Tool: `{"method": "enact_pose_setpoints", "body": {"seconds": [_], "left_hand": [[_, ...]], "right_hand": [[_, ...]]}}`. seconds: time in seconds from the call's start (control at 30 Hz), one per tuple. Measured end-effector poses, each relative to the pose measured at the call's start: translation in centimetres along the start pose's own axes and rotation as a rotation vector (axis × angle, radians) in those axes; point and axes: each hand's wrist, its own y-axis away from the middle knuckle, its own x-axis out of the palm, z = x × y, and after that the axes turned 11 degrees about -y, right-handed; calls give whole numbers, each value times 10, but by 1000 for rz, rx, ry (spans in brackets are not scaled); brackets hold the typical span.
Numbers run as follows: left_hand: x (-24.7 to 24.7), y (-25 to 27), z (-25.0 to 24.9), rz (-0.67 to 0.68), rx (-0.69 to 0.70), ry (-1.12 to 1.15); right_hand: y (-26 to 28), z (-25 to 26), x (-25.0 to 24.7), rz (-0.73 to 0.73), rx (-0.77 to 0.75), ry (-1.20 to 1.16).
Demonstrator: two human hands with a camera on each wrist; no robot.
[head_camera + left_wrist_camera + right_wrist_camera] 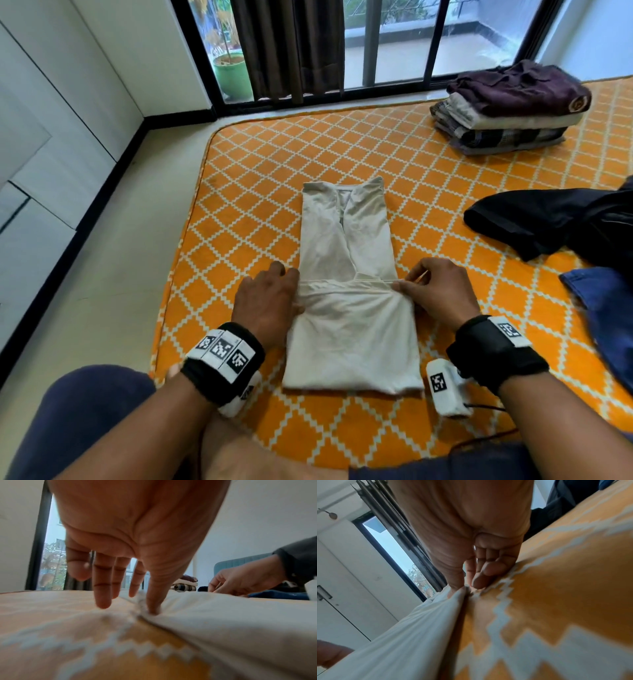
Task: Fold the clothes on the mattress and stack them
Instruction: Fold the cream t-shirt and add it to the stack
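A white garment (346, 240) lies folded into a long narrow strip on the orange patterned mattress (260, 178). Its near end is doubled over onto the strip, and the folded edge runs between my hands. My left hand (270, 298) is at the left end of that edge. In the left wrist view its thumb (154, 605) presses into the cloth (240, 618) while the fingers (102, 588) stay straight. My right hand (435, 291) pinches the right corner of the fold; the right wrist view shows thumb and curled fingers (481, 580) closed on the cloth (402, 635). A stack of folded clothes (507, 109) sits at the far right.
A black garment (548, 222) and a blue garment (606, 308) lie loose at the right, close to my right arm. The mattress edge and bare floor (144, 212) are just left of my left hand. A barred window with a curtain (291, 44) stands beyond.
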Motion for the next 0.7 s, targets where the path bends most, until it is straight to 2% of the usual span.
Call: {"method": "enact_pose_setpoints", "body": {"seconds": [0.1,0.2,0.27,0.3,0.37,0.4,0.43,0.7], "left_hand": [[-11,9,-3,-15,-14,-55],[-27,30,-16,-66,132,6],[-30,44,-26,3,283,41],[-28,49,-30,86,348,39],[-21,51,-34,290,406,11],[-18,50,-35,356,407,-3],[-15,47,-36,388,397,-11],[-6,43,-61,370,317,-56]], "right_hand": [[5,9,-5,-63,-50,142],[22,41,-11,-52,-217,194],[43,57,-6,108,-338,160],[54,61,0,242,-362,237],[74,61,10,586,-335,562],[79,58,15,715,-305,703],[81,56,17,780,-289,774],[74,50,42,732,-291,766]]}}
